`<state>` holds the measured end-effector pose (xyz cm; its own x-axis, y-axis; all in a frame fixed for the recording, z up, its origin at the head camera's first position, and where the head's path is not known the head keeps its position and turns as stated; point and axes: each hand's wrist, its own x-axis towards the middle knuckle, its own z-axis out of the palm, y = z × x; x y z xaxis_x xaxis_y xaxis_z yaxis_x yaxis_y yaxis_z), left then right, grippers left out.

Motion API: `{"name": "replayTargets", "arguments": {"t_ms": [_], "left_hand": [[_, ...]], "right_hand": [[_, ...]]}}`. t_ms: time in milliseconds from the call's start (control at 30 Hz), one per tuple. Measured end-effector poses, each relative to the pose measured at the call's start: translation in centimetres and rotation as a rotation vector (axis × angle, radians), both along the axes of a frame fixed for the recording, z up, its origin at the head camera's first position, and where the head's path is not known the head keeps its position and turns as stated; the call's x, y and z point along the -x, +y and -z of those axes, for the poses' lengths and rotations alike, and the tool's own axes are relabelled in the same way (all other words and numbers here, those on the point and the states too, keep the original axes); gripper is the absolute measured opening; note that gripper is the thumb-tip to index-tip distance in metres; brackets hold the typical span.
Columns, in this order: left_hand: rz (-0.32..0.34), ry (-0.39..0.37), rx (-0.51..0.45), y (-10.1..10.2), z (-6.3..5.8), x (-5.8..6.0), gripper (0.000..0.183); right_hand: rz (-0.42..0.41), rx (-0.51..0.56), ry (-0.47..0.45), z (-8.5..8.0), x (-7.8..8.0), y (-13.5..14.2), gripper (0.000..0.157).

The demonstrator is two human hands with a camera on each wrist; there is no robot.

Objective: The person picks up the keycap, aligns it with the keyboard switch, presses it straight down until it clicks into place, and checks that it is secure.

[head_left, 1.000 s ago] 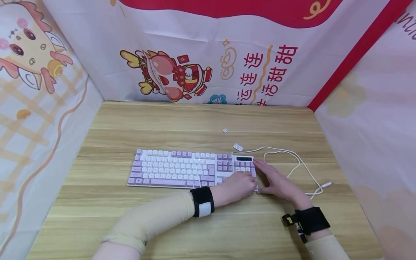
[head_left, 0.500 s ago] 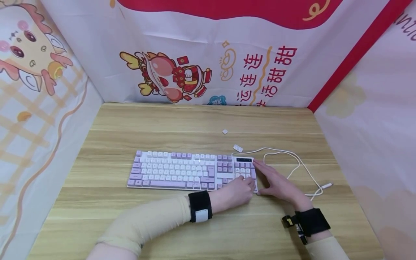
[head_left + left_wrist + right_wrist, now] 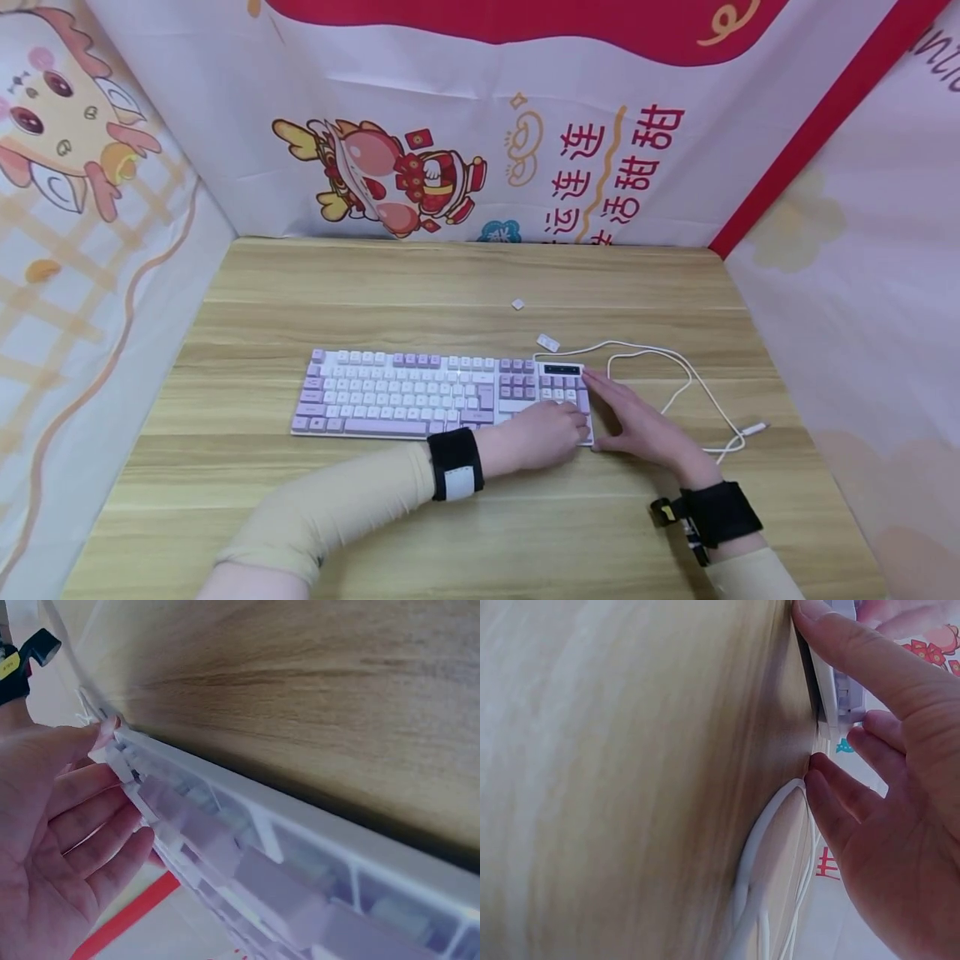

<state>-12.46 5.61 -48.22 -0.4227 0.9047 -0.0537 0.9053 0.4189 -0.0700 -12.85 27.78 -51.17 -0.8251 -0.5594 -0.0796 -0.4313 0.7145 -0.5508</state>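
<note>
A white and lilac keyboard (image 3: pixel 397 396) lies flat on the wooden table. Over its number pad my left hand (image 3: pixel 531 437) bends its fingers down near the right end. In the left wrist view, that hand's thumb and forefinger come together around a small pale keycap (image 3: pixel 115 762) at the corner, partly covered by the fingers. My right hand (image 3: pixel 641 427) rests against the keyboard's right side, thumb by the near corner and forefinger by the far one. Its other fingers are loosely bent in the right wrist view.
Behind the keyboard lie a small white square piece (image 3: pixel 517 305) and a larger white rectangular piece (image 3: pixel 548 342). A white cable (image 3: pixel 693 372) loops over the right side of the table, ending in a plug (image 3: pixel 753 429). Printed cloth (image 3: pixel 420 75) walls in the back and sides.
My left hand has shifted slightly toward the near edge and left over the number pad, its forefinger lifting briefly, then bending down again. My right hand has stayed put.
</note>
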Motion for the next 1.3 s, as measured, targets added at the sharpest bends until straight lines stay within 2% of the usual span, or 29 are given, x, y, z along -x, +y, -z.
{"name": "replayTargets", "arguments": {"t_ms": [133, 433, 567, 733, 900, 1033, 1300], "left_hand": [[-0.04, -0.132, -0.08, -0.3, 0.2, 0.5, 0.026], [-0.047, -0.168, -0.18, -0.8, 0.2, 1.8, 0.019], [-0.09, -0.151, -0.243, -1.1, -0.3, 3.4, 0.015], [-0.197, -0.106, -0.278, -1.6, -0.8, 5.9, 0.014], [-0.295, -0.141, -0.329, -2.2, -1.3, 8.0, 0.014], [-0.335, -0.144, -0.325, -2.5, -1.2, 9.2, 0.019], [-0.399, -0.127, -0.223, -2.2, -0.6, 10.3, 0.03]], "right_hand": [[-0.005, 0.006, -0.001, -0.1, -0.1, -0.1, 0.109], [-0.018, -0.031, 0.047, -0.2, -0.3, -0.3, 0.108], [-0.017, -0.029, 0.056, -0.2, -0.2, -0.4, 0.109], [-0.007, -0.037, 0.045, -0.2, -0.2, -0.5, 0.109], [-0.009, -0.045, 0.042, -0.2, -0.2, -0.6, 0.109], [-0.004, -0.049, 0.037, -0.3, -0.3, -0.7, 0.109], [-0.001, -0.055, 0.032, -0.4, -0.5, -0.6, 0.108]]}}
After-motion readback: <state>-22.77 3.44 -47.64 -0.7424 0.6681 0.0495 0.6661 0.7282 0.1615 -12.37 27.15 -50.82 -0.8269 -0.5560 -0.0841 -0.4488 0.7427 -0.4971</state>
